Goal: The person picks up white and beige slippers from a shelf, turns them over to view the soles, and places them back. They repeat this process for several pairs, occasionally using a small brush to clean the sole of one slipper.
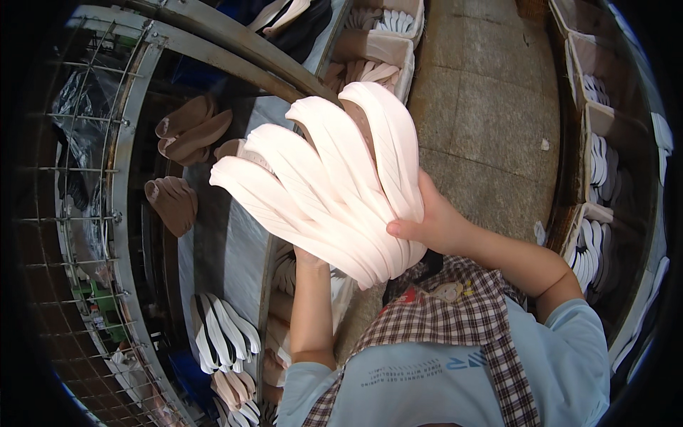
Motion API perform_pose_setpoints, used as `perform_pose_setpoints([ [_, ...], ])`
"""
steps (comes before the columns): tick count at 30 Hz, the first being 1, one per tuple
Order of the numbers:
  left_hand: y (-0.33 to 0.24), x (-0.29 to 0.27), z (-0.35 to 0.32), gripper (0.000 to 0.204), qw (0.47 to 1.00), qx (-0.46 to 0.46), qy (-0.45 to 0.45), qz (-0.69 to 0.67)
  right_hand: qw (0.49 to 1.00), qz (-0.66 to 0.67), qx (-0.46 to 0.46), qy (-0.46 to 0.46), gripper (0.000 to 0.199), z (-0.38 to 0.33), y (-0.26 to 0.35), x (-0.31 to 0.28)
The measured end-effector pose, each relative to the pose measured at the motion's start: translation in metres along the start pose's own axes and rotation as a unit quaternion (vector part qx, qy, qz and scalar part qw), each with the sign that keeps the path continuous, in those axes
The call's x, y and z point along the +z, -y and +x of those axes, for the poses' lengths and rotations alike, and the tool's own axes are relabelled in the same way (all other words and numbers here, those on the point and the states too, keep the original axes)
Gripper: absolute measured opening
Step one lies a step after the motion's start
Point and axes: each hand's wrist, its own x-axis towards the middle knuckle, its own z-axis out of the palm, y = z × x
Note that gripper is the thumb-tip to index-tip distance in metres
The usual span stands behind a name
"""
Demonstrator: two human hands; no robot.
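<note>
A fanned bundle of pale pink-white shoe soles (334, 185) is up in front of my chest, several soles pressed together at the near end and spread apart at the far end. My right hand (434, 217) is closed round the bundle's right side, its thumb lying across the top near the gathered end. From below left, my left hand (310, 257) supports the bundle; its fingers are hidden under the soles. Brown soles (193, 132) lie in a small pile on the grey table (231, 242) to the left, with another brown bunch (172, 205) just nearer.
A metal frame with wire mesh (117, 171) stands at the left. White and black soles (224, 331) lie at the table's near end. Lined bins (388, 50) of soles stand at the far side, and more bins (587, 114) line the right, beyond the tiled floor (484, 92).
</note>
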Motion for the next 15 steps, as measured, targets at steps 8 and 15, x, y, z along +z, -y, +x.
perform_pose_setpoints([
  [8,-0.011,0.005,0.014,0.045,1.000,0.012,0.016,-0.007,0.999,0.035,0.006,0.031,0.095,0.001,-0.010,-0.004],
  [15,-0.013,0.004,0.009,0.044,1.000,0.019,0.014,-0.008,0.997,0.059,-0.014,0.054,0.101,0.007,-0.028,-0.014],
])
